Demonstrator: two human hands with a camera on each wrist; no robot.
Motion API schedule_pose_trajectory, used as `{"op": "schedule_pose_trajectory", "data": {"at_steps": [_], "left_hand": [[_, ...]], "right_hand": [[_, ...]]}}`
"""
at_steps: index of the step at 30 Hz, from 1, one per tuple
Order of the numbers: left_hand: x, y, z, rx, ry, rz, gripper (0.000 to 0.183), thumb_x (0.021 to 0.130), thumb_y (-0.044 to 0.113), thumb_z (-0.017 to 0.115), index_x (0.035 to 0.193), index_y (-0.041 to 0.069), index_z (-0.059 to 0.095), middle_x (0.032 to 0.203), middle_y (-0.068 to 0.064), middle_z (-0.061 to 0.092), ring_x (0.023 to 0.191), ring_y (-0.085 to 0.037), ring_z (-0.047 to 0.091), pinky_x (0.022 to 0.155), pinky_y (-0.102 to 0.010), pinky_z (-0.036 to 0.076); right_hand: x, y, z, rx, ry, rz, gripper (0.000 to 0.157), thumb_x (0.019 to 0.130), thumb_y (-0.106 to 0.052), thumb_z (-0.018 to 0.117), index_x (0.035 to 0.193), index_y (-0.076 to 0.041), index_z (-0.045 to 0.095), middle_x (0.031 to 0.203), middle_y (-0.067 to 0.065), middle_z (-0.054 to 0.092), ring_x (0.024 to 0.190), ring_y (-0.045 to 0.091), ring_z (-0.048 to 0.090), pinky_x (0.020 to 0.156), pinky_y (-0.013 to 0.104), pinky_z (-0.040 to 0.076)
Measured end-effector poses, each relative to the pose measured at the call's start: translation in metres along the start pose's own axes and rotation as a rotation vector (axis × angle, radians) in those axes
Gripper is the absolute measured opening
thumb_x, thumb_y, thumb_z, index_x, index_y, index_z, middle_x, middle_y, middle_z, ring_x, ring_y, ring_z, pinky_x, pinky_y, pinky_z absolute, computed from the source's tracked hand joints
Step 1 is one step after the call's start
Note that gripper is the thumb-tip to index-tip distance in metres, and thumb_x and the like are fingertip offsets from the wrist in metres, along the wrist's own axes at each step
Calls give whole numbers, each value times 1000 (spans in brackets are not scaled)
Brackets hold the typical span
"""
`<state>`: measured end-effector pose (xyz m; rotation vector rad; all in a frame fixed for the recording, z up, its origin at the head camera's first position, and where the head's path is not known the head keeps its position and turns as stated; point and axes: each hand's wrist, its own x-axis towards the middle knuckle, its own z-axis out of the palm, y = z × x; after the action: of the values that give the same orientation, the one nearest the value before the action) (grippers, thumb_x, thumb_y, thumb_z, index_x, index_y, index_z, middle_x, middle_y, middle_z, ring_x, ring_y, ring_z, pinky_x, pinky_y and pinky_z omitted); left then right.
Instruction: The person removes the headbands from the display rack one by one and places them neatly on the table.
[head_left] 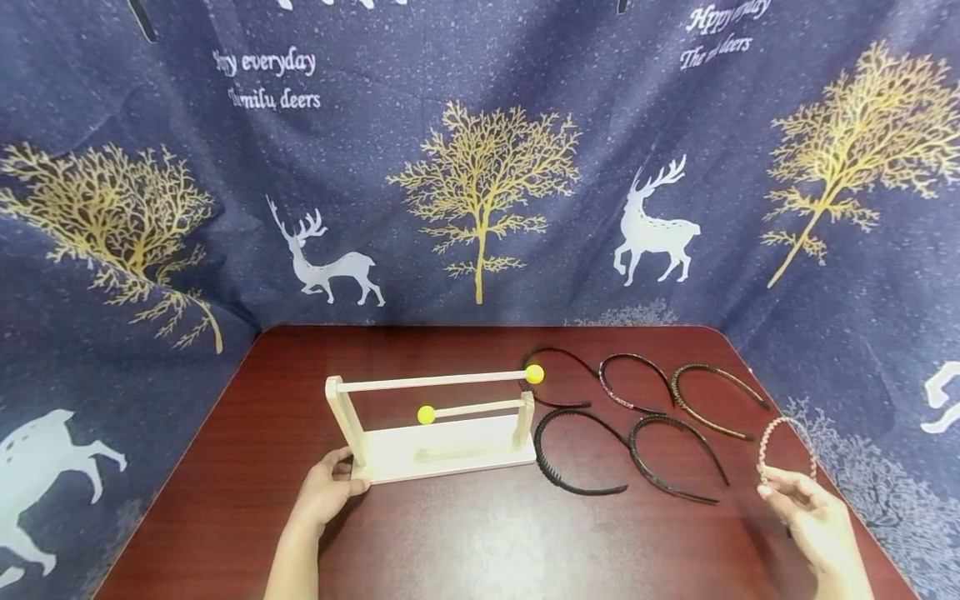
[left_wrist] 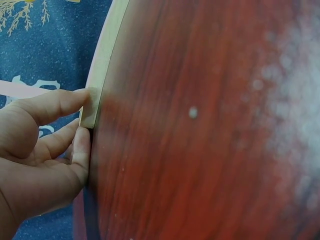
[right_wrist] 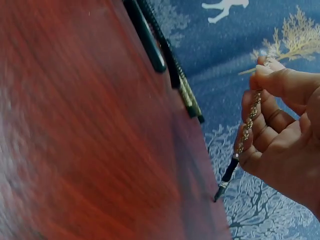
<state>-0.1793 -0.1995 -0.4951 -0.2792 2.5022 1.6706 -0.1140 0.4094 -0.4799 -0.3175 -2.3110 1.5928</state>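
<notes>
My left hand (head_left: 324, 492) grips the left end of a pale wooden stand (head_left: 465, 446) on the table. Two posts rise from its base, each with a horizontal rod tipped by a yellow ball. In the left wrist view, thumb and fingers (left_wrist: 60, 105) pinch the corner of the base (left_wrist: 102, 65). Over the table's right edge, my right hand (head_left: 813, 517) holds up a beaded headband (head_left: 785, 420). The right wrist view shows its twisted gold-toned band (right_wrist: 246, 129) between thumb and fingers, one dark tip pointing down. The rods carry no headbands.
Several headbands lie in two rows right of the stand: a black toothed one (head_left: 547, 471), a dark one (head_left: 637, 458), a gold-brown one (head_left: 677, 392), a pink-patterned one (head_left: 611, 392). A blue cloth (head_left: 480, 67) with deer and trees hangs behind the dark red table (head_left: 480, 542).
</notes>
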Motion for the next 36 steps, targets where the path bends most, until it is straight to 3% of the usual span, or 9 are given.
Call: {"op": "schedule_pose_trajectory", "data": {"at_steps": [4, 9, 13, 19, 29, 36], "left_hand": [[0, 0, 1, 3, -4, -2, 69, 75, 1, 70, 135, -8, 36, 117, -26, 43, 104, -36, 50, 81, -49, 41], [-1, 1, 0, 9, 3, -2, 68, 75, 1, 70, 135, -8, 37, 115, -26, 45, 103, -35, 51, 81, -49, 42], [-2, 1, 0, 12, 1, -2, 69, 75, 1, 70, 135, -8, 37, 116, -27, 45, 103, -35, 51, 80, -48, 43], [-1, 1, -3, 25, -3, 1, 69, 75, 1, 70, 134, -8, 37, 117, -29, 44, 103, -37, 51, 80, -49, 43], [-1, 0, -5, 22, -2, 1, 68, 75, 1, 69, 134, -8, 38, 117, -28, 45, 103, -36, 51, 82, -53, 40], [-2, 0, -5, 15, -8, 1, 69, 75, 2, 69, 135, -9, 36, 117, -28, 44, 104, -38, 51, 82, -55, 39]], "right_hand": [[-1, 6, -8, -152, -33, -17, 19, 86, -8, 66, 103, -14, 71, 81, -19, 63, 73, -6, 55, 59, 15, 42], [3, 18, -19, -232, -145, -33, 19, 87, -9, 65, 104, -1, 69, 86, -14, 67, 80, -10, 54, 65, 11, 41], [11, 23, -28, -353, -255, 26, 29, 87, -18, 65, 106, 4, 66, 92, -13, 66, 83, -12, 50, 65, 14, 41], [31, 22, -32, -458, -418, 148, 36, 87, -21, 65, 109, 7, 63, 102, 8, 65, 85, -1, 52, 70, 28, 45], [51, 22, -18, -462, -383, 119, 33, 82, -17, 70, 102, 8, 66, 92, 4, 67, 77, -1, 52, 66, 23, 42], [53, 20, -17, -539, -368, 82, 35, 81, -23, 71, 102, 5, 68, 102, 17, 65, 83, 6, 54, 69, 29, 44]]}}
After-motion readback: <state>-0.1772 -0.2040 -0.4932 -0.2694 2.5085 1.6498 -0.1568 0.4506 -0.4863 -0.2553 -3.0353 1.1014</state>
